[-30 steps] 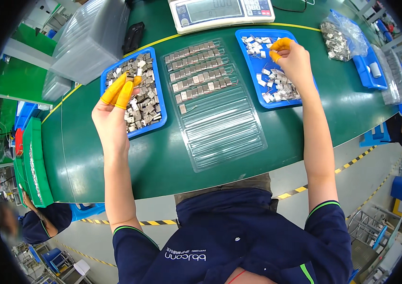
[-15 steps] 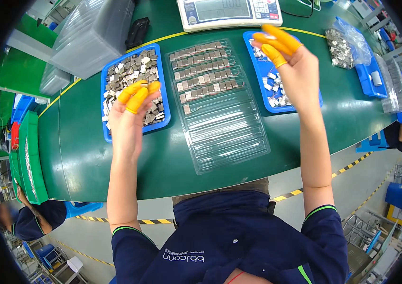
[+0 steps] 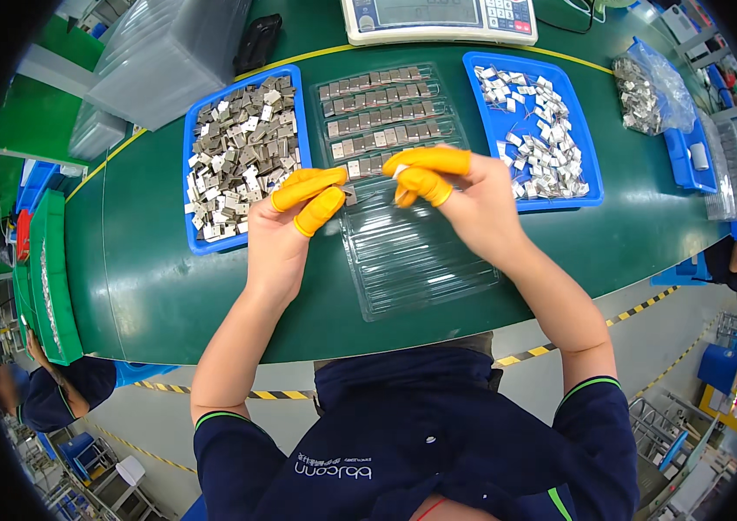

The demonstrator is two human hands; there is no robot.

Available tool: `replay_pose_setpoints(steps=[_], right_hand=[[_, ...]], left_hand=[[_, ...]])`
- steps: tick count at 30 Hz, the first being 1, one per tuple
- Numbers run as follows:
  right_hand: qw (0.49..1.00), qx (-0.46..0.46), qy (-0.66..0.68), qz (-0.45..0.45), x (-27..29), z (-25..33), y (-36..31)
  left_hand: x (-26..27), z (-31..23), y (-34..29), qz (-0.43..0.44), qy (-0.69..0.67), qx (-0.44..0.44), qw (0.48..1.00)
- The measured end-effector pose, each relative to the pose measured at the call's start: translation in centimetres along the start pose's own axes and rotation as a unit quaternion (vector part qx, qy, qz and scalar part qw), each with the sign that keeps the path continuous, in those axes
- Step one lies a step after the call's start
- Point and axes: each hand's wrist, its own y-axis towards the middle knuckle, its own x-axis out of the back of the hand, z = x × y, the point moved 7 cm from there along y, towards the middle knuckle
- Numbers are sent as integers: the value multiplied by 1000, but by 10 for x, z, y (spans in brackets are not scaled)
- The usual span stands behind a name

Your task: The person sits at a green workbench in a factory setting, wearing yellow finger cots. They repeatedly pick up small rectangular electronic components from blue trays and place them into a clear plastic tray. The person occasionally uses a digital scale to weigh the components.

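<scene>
My left hand (image 3: 286,230), with yellow finger cots, is closed in a pinch over the left edge of the clear ribbed plastic tray (image 3: 421,269). What it holds is hidden by the fingertips; a small grey metal piece (image 3: 350,196) shows just beside them. My right hand (image 3: 464,195), also in yellow finger cots, pinches a small white connector (image 3: 400,171) above the tray, a short gap from my left fingertips. Rows of grey metal-cased pieces with thin wires (image 3: 377,117) fill the tray's far half. The ribbed near half holds no pieces.
Left of the tray, a blue bin (image 3: 306,130) is heaped with metal shells. Another blue bin (image 3: 596,174) on the right holds white connectors. A scale (image 3: 438,36) stands behind, stacked clear trays (image 3: 169,69) at far left, and bagged parts (image 3: 638,95) at far right. People sit at both sides.
My left hand has moved right from the bin of metal shells to the tray. My right hand has come left and nearer from the connector bin, bringing a white connector toward my left hand.
</scene>
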Motion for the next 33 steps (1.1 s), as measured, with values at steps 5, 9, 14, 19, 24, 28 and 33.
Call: replay_pose_setpoints(steps=[5, 9, 14, 19, 24, 28, 33], right_hand=[[999, 42, -20, 22, -14, -10, -3], [998, 41, -45, 11, -11, -17, -1], [999, 37, -24, 22, -12, -10, 0], [982, 111, -155, 18, -13, -7, -2], [974, 136, -181, -4, -13, 5, -5], [962, 176, -211, 0, -14, 12, -7], [953, 196, -232, 14, -18, 9, -8]], left_hand=[[0, 7, -1, -1, -11, 65, 998], [-1, 10, -1, -12, -11, 78, 997], [-1, 12, -2, -32, 13, 64, 997], [-3, 13, -3, -31, 0, 80, 996], [-3, 11, -2, -27, 0, 81, 996], [-5, 9, -4, -27, 19, 70, 997], [-6, 15, -4, -20, 56, 69, 996]])
